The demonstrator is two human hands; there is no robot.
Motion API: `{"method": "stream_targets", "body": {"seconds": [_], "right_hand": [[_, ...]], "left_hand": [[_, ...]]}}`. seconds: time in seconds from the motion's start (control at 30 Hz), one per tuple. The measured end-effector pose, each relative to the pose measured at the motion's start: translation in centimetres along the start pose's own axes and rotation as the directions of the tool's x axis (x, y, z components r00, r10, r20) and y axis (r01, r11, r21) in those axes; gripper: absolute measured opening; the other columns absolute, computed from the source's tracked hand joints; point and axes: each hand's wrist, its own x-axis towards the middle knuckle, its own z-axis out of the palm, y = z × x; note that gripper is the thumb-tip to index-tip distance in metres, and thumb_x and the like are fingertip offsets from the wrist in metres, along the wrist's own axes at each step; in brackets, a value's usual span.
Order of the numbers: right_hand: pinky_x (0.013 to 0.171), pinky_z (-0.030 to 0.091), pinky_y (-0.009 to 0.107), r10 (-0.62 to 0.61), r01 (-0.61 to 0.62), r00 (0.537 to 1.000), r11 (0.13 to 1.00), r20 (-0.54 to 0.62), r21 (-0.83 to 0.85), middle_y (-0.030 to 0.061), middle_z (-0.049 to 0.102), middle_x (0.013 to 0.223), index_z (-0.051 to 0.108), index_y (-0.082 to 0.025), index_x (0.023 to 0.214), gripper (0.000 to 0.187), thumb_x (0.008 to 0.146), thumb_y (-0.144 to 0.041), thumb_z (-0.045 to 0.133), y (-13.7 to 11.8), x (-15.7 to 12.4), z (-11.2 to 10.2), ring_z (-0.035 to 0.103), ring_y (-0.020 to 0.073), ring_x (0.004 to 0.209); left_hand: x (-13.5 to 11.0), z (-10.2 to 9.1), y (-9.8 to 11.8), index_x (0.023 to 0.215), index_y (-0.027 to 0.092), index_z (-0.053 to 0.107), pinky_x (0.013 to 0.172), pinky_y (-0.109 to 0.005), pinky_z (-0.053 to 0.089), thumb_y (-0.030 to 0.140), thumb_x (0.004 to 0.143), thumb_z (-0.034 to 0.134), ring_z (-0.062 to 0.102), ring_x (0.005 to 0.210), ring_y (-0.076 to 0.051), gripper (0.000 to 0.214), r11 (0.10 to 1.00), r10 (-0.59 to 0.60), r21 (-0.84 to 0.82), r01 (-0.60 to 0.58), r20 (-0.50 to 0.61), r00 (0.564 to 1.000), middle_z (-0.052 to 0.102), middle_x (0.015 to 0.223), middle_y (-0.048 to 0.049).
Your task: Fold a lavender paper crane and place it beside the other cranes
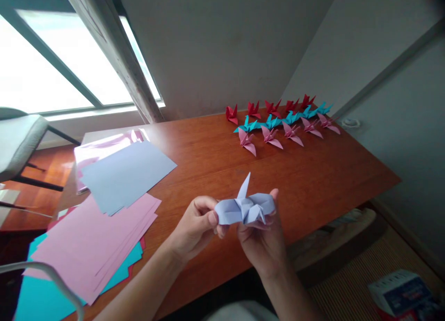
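Forearms are reaching up from the bottom edge as a person is working a lilac paper crane (245, 209) just above the near side of a wooden table (313, 182). The left hand (196, 226) is pinching one end of the crane between thumb and curled fingers. The right hand (264, 247) is cupping it from below, with thumb and a fingertip closing on the other end. One pointed tip is standing upright from the middle of the body, and the wings are lying folded rather than spread.

The folding appears to be at a late stage, with the shape mostly made. A next move on the figure would call for a light, even pull from both ends, so that the thin paper is not tearing at its creases.

Loose sheets are lying fanned on the table to the left: pale blue sheets (127, 175) on top, pink sheets (93, 244) beneath, teal sheets (38, 298) lowest. Finished cranes are standing in three rows at the far side, well apart from the hands: red cranes (271, 107) at the back, teal cranes (278, 121) in the middle and pink cranes (285, 133) in front.
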Motion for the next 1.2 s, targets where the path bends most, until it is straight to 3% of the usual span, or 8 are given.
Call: {"method": "stream_targets", "body": {"seconds": [0.1,0.3,0.47,0.63,0.9,1.03,1.2], "right_hand": [[0.038,0.040,0.006,0.021,-0.021,0.999,1.000,-0.034,-0.007,-0.0101,0.051,0.049,0.053,-0.018,0.057,0.042,0.081,-0.040,0.080,0.0,0.2,0.1,0.041,0.0002,0.039],[0.042,0.045,0.006,0.018,-0.027,0.986,0.998,-0.166,-0.055,-0.0067,0.068,0.064,0.066,-0.017,0.071,0.032,0.066,-0.036,0.091,-0.6,0.4,-0.1,0.056,0.0011,0.049],[0.040,0.042,0.008,0.033,-0.042,0.994,0.995,-0.103,-0.089,-0.0108,0.055,0.052,0.059,-0.019,0.063,0.033,0.068,-0.028,0.091,-0.4,0.0,-0.3,0.043,0.0005,0.041],[0.040,0.038,0.010,0.079,-0.087,0.995,0.988,-0.069,-0.126,-0.0107,0.049,0.048,0.059,-0.017,0.060,0.031,0.063,-0.012,0.089,1.2,-0.4,-0.4,0.035,0.0006,0.041],[0.043,0.037,0.014,0.054,-0.053,0.999,0.955,-0.004,-0.293,-0.0089,0.043,0.046,0.052,-0.017,0.054,0.043,0.076,-0.036,0.083,2.5,-0.1,0.4,0.029,0.0026,0.042],[0.042,0.032,0.015,-0.005,-0.021,0.998,0.917,-0.066,-0.399,-0.0085,0.043,0.050,0.052,-0.018,0.060,0.042,0.079,-0.042,0.080,2.6,0.1,0.3,0.029,0.0043,0.045],[0.047,0.037,0.019,-0.056,-0.013,0.989,0.893,-0.139,-0.450,-0.0080,0.042,0.051,0.050,-0.019,0.060,0.046,0.075,-0.049,0.082,2.7,0.2,-0.4,0.033,0.0061,0.048]], "left_hand": [[0.1,-0.1,0.2,0.054,0.015,0.066,0.045,-0.018,0.040,0.049,0.068,0.087,0.052,0.042,-0.007,0.042,0.999,-0.033,0.036,0.033,0.002,0.999,0.060,0.046,0.0005],[0.3,0.3,0.3,0.063,0.015,0.067,0.039,-0.016,0.044,0.040,0.064,0.092,0.057,0.039,-0.009,0.036,0.996,-0.086,0.025,0.086,-0.017,0.996,0.069,0.051,-0.0010],[0.3,0.1,-0.1,0.064,0.014,0.065,0.033,-0.013,0.039,0.039,0.065,0.091,0.058,0.035,-0.009,0.037,0.993,-0.117,0.031,0.117,-0.019,0.993,0.071,0.053,-0.0022],[0.3,-0.3,-0.8,0.065,0.014,0.063,0.029,-0.009,0.035,0.037,0.072,0.087,0.057,0.032,-0.007,0.033,0.998,-0.035,-0.052,0.038,0.065,0.997,0.072,0.055,-0.0014],[0.2,-0.6,-1.2,0.065,0.014,0.061,0.032,-0.012,0.041,0.043,0.073,0.085,0.063,0.038,-0.012,0.038,1.000,0.006,-0.010,-0.006,0.034,0.999,0.072,0.057,-0.0037],[0.4,-0.2,-0.9,0.061,0.013,0.061,0.035,-0.012,0.040,0.046,0.071,0.086,0.057,0.037,-0.007,0.042,0.999,0.037,0.000,-0.037,-0.021,0.999,0.069,0.053,-0.0014],[0.6,0.2,-0.7,0.061,0.015,0.062,0.042,-0.013,0.043,0.043,0.070,0.087,0.053,0.042,-0.005,0.040,0.995,0.100,-0.007,-0.101,-0.078,0.992,0.064,0.050,0.0020]]}}
